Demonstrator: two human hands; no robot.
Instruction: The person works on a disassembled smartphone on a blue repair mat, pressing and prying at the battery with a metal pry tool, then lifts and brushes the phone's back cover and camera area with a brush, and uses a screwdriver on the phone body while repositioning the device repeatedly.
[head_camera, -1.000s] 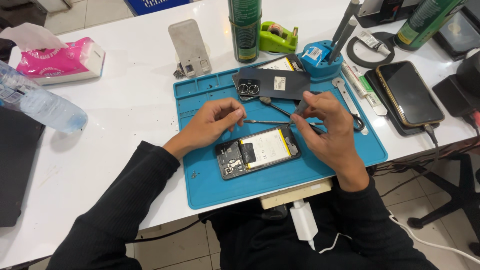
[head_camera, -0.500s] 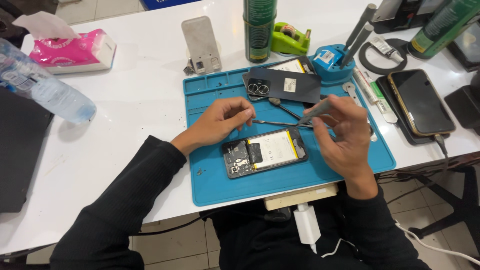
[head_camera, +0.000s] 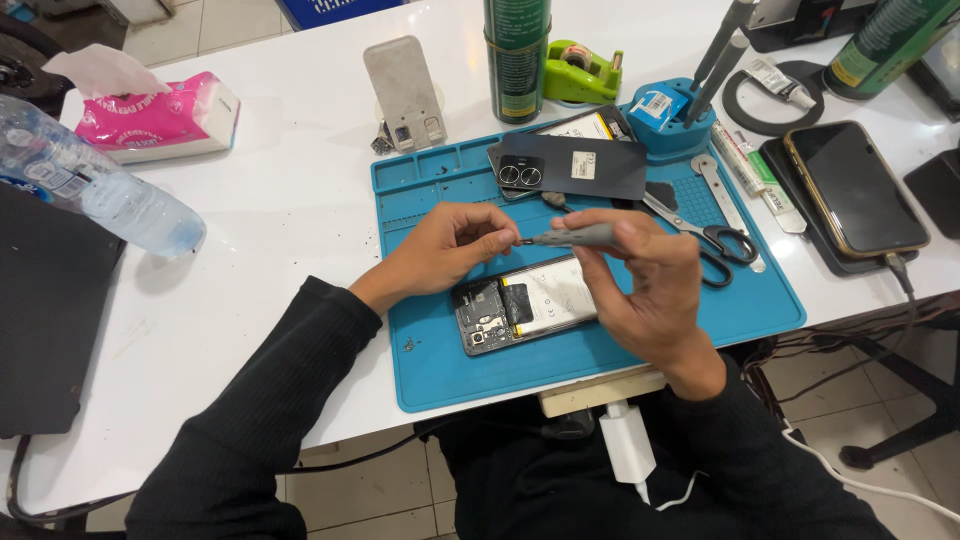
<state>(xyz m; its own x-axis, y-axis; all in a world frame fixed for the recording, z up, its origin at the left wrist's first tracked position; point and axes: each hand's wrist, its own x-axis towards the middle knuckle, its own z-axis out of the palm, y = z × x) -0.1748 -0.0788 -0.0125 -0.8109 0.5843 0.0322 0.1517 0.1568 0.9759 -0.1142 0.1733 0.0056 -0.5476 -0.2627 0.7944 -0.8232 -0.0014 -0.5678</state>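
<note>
your opened phone (head_camera: 525, 312) lies on the blue mat (head_camera: 440, 375), back cover (head_camera: 585, 165) already off at 12 o'clock. your right hand (head_camera: 640, 290) grips the screwdriver (head_camera: 570, 237); your left hand (head_camera: 455, 245) pinches its tip. inner parts remain fitted.

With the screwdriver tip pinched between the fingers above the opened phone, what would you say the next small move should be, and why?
Probably lower the screwdriver tip onto the opened phone. The right hand holds the tool level above the phone, and the left hand pinches its tip, as if seating or picking off a small screw, too tiny to see. The phone lies open on the blue mat right below.
</note>
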